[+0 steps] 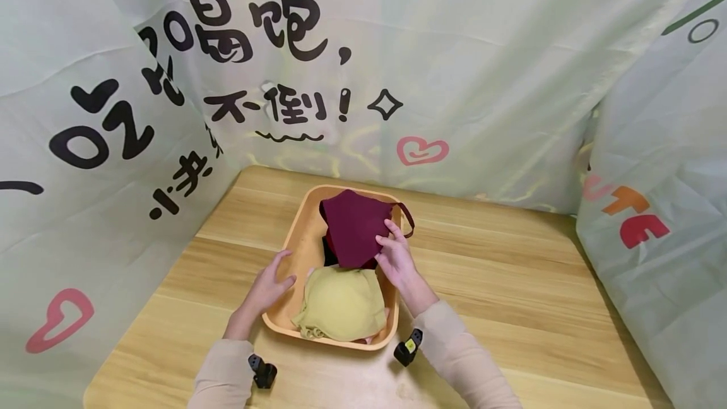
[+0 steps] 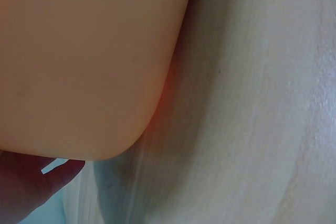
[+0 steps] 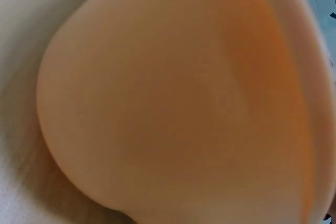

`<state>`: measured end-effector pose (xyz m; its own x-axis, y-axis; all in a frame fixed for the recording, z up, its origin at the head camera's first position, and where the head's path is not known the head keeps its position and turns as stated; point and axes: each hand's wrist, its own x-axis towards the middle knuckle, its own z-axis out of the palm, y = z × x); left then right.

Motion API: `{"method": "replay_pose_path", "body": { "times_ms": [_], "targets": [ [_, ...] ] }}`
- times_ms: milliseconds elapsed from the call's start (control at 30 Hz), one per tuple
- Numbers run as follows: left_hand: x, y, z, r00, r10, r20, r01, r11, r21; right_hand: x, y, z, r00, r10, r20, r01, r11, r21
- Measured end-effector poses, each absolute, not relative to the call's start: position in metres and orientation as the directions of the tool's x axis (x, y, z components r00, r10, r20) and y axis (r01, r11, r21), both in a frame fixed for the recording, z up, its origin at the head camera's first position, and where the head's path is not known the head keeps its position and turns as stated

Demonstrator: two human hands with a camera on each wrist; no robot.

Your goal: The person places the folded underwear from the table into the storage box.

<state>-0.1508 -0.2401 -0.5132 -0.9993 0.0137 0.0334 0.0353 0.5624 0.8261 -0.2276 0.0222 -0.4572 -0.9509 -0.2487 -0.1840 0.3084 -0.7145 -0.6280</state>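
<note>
A peach-orange plastic bin holds folded bras. At its far end lies a maroon bra, one strap hanging over the right rim, with dark fabric partly hidden beneath it. A pale yellow bra fills the near end. My right hand touches the maroon bra's right edge with its fingers spread. My left hand is at the bin's left rim, thumb and fingers apart. In the left wrist view, part of the left hand shows beyond the bin wall; the right wrist view is filled by the bin wall.
The bin stands on a wooden table with table surface on both sides. Printed cloth curtains enclose the back and sides. Black wrist cameras are strapped below both sleeves, close to the bin's near corners.
</note>
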Motion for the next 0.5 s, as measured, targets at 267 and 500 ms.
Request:
{"method": "replay_pose_path", "body": {
  "times_ms": [267, 500],
  "targets": [
    [-0.151, -0.24, -0.513, -0.999, -0.001, 0.034, 0.028, 0.571, 0.821, -0.219, 0.01, -0.439, -0.959, -0.257, -0.123, 0.275, -0.718, -0.639],
    [-0.15, -0.239, -0.512, -0.999, 0.002, 0.041, 0.034, 0.576, 0.817, -0.211, -0.001, -0.423, -0.948, -0.313, -0.051, 0.276, -0.733, -0.621]
  ]
}}
